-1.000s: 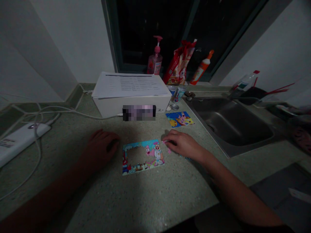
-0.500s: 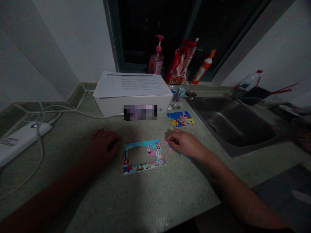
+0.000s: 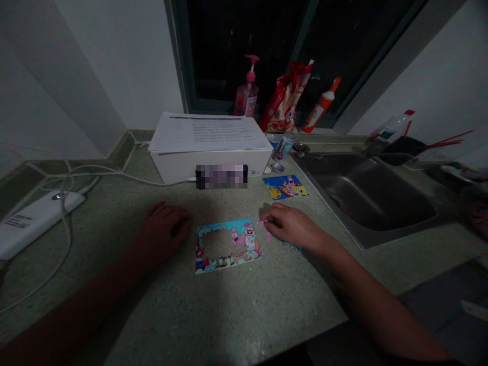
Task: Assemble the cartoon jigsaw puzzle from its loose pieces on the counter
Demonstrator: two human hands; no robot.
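Observation:
A partly assembled jigsaw puzzle (image 3: 249, 246) with cartoon figures lies flat on the counter. Its border and right part are joined, while counter shows through the gap in its middle and left. To its right, my right hand (image 3: 292, 226) pinches a small pink puzzle piece (image 3: 261, 223) at the fingertips. Another pink piece (image 3: 269, 236) lies just below those fingers. Several bluish pieces (image 3: 292, 246) are partly hidden under the same hand. My left hand (image 3: 163, 227) rests left of the puzzle, fingers loosely curved and thumb apart, with nothing visible in it.
A blue cartoon picture card (image 3: 285, 187) lies behind my right hand. Further back stand a white box (image 3: 209, 145) topped with papers and a drink can (image 3: 284, 146). The steel sink (image 3: 369, 193) is at right; a power strip (image 3: 36, 218) with cables is at left.
The whole view has shifted slightly. Both hands keep nearly the same places, with the right still pinching the pink piece beside the puzzle.

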